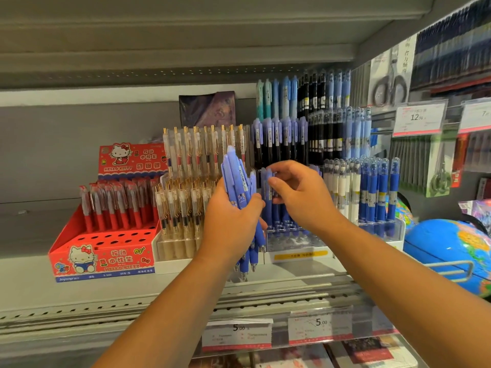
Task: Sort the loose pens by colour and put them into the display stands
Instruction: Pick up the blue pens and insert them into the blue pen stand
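Mid-frame, the left hand clutches a bundle of blue pens upright; the right hand fingers pinch one pen above the clear stand. At left, the red box reads "HELLO KITTY".

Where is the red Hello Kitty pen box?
In the head view, the red Hello Kitty box sits on the shelf at the left, right beside the stand of clear gold-clipped pens, left of both hands.

Two bare forearms enter from approx 6 o'clock, no sleeves, no watch, no rings or gloves. Left hand and right hand: short, unpainted nails, fingers w/o jewellery, wrists uncovered.
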A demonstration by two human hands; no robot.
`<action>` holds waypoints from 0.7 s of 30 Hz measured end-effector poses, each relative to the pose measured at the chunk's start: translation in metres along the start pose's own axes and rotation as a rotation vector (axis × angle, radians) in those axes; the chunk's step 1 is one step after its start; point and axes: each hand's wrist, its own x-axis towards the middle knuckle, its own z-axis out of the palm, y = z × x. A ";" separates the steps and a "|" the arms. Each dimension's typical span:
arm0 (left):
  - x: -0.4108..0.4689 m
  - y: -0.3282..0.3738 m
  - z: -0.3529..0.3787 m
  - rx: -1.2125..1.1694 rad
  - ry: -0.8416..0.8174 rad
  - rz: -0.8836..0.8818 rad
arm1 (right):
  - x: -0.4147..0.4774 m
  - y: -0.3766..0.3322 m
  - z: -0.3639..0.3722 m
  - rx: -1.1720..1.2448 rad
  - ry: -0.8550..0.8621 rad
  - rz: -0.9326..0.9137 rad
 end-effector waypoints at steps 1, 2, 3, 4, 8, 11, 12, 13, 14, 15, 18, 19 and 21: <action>0.000 0.000 0.000 0.001 -0.002 0.002 | 0.000 0.000 -0.001 0.008 0.000 0.014; -0.001 0.000 0.000 0.001 -0.004 0.002 | 0.000 0.001 -0.001 0.010 0.002 0.029; -0.001 0.000 0.000 0.003 -0.006 0.004 | 0.001 0.001 -0.002 0.000 0.007 0.039; -0.001 0.000 0.000 0.005 -0.008 0.006 | 0.001 0.001 -0.003 -0.026 0.013 0.040; -0.001 0.000 0.000 0.005 -0.019 0.005 | 0.004 -0.001 -0.007 -0.137 0.027 0.004; -0.001 0.000 0.001 -0.006 -0.023 0.005 | 0.005 -0.001 -0.006 -0.193 0.003 -0.017; -0.001 0.000 0.001 -0.009 -0.023 0.006 | 0.005 -0.001 -0.004 -0.215 -0.012 -0.026; -0.001 0.000 0.001 -0.013 -0.023 0.005 | 0.004 -0.001 -0.002 -0.224 -0.021 -0.033; -0.001 0.001 0.001 -0.019 -0.025 0.001 | 0.003 -0.001 -0.001 -0.227 -0.023 -0.039; -0.001 0.001 0.001 -0.027 -0.027 -0.005 | 0.002 -0.001 -0.001 -0.230 -0.022 -0.045; -0.001 0.001 0.001 -0.045 -0.038 -0.025 | -0.001 0.001 -0.004 -0.249 -0.022 -0.045; -0.001 0.001 0.001 -0.049 -0.045 -0.029 | -0.003 0.001 -0.005 -0.262 -0.024 -0.045; -0.002 0.002 0.001 -0.058 -0.056 -0.030 | -0.005 0.001 -0.007 -0.295 -0.033 -0.049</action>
